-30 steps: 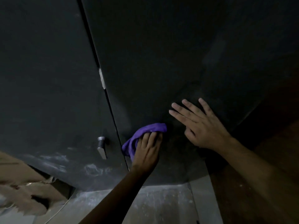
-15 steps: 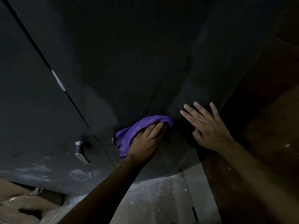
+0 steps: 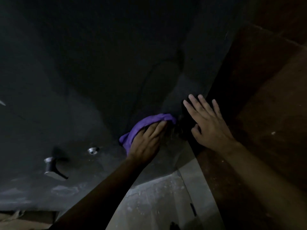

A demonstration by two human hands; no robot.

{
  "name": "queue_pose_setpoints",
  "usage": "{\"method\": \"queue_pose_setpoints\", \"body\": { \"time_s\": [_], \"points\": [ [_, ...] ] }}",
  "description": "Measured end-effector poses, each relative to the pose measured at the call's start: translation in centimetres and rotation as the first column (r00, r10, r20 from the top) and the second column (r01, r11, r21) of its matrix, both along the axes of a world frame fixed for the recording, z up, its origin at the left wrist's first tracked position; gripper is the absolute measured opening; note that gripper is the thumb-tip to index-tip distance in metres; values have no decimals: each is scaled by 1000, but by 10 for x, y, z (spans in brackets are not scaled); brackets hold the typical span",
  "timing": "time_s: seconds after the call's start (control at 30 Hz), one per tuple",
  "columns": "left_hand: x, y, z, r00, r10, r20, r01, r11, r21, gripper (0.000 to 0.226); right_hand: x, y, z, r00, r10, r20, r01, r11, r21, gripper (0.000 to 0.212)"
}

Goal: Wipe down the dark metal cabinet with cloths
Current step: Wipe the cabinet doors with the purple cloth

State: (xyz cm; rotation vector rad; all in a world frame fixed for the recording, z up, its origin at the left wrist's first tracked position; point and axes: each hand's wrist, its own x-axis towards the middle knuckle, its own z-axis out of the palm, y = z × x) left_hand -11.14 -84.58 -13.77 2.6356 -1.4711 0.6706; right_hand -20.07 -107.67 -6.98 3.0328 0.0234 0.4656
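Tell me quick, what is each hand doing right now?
Left hand: open, fingers flat, pressing the purple cloth against the cabinet.
Right hand: open, fingers spread, holding nothing.

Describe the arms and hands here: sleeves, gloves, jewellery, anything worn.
Nothing worn shows. The left hand and right hand have no gloves, and no ring, watch or bracelet is visible. The left arm and right arm are sleeveless up to the frame edge. Dim light could hide small details.

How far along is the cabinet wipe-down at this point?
Done: nothing clearly; the cabinet is too dim to judge. In hand: left hand presses the cloth low on it, right hand flat beside. Left: whitish smears under the handle.
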Motion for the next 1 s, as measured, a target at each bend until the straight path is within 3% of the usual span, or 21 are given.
{"method": "queue_pose_setpoints", "body": {
  "time_s": [0.13,0.23,0.33,0.47,0.53,0.77,1.0],
  "points": [
    [-2,-39,0,1000,-26,17,25,999,43,60,1,-11,1,998,-51,31,52,997,-50,104],
    [5,-35,-20,990,-110,86,80,953,292,52,5,-10,5,998,-29,60,35,993,-111,101],
    [5,-19,-53,994,-95,56,56,878,476,64,5,-12,1,999,-20,26,24,985,-168,101],
    [10,-1,-72,994,-107,35,87,924,372,81,4,-14,-3,1000,9,14,-7,984,-180,97],
    [14,-5,-58,990,-141,-11,138,944,301,76,4,-18,-2,999,32,15,-29,988,-153,96],
    [8,-49,-4,987,-133,95,120,984,134,56,9,-16,-7,996,65,54,-58,991,-120,98],
    [-4,-74,-47,997,-71,-35,79,881,467,57,19,-17,-24,992,98,80,-87,987,-133,98]
  ]
}}
